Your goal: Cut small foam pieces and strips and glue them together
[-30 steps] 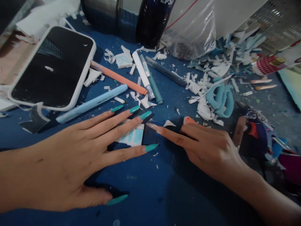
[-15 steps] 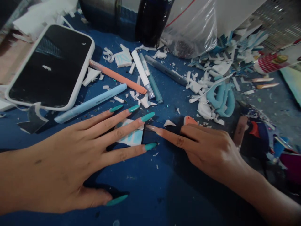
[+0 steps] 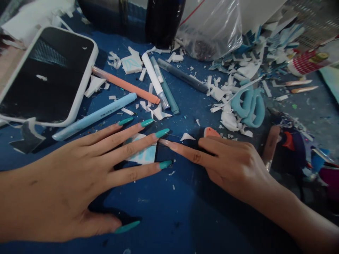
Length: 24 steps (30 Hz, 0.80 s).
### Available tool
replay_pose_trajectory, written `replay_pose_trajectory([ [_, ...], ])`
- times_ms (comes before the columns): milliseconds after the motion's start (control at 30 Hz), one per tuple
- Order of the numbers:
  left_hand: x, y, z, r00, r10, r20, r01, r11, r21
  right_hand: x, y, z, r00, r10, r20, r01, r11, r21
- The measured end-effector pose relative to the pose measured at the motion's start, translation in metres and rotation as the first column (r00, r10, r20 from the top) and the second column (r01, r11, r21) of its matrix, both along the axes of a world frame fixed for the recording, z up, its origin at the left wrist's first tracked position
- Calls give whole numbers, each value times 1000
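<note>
My left hand (image 3: 79, 173) lies flat with its teal-nailed fingers spread. Under its fingers is a small white piece with light blue strokes (image 3: 147, 156), partly covered. Just right of it, my right hand (image 3: 233, 162) is closed, its index finger stretched towards the piece. An orange cutter (image 3: 211, 132) seems to be in its grip; only the rounded end with a small hole shows above the knuckles, and the rest is hidden. A thin edge shows near the index fingertip. Beside the fingertips rests a white scrap (image 3: 187, 137).
Beyond my hands lie a light blue marker (image 3: 95, 116), an orange marker (image 3: 125, 84) and more pens. A phone (image 3: 50, 74) is at left. Teal-handled scissors (image 3: 247, 107) lie among white scraps at right. A dark bottle (image 3: 162, 23) and a plastic bag (image 3: 212, 31) stand behind.
The view has shifted slightly, so the things on the table appear further left. My hands keep nearly the same pose, with the right index fingertip still beside the white piece.
</note>
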<state>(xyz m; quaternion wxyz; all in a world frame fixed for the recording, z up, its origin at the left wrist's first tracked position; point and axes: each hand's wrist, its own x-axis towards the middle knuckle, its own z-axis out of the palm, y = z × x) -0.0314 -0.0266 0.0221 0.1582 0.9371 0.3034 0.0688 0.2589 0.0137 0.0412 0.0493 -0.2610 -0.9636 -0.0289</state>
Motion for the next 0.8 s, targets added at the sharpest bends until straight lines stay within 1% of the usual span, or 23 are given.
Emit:
replay_pose_trajectory([
  [100,2,-1,0,1000,-9,-10,10,999,45,0,0,0,1000,-11,3,11,1000,-14],
  [233,3,-2,0,1000,2,-29,0,998,68,0,-1,0,1000,-13,17,14,999,-35],
  [333,2,-1,-1,998,-30,-55,37,991,128,0,-2,-2,1000,-22,-1,22,999,-31],
  [433,2,0,-2,996,-34,-81,47,985,165,0,-3,-2,1000,-31,-4,31,999,-22],
  [633,1,-2,1,996,-16,-84,27,991,133,0,-4,-2,999,-45,-7,45,999,-14],
  [800,1,-4,0,996,29,-82,-22,996,89,1,-5,-2,999,-45,11,45,999,-3],
])
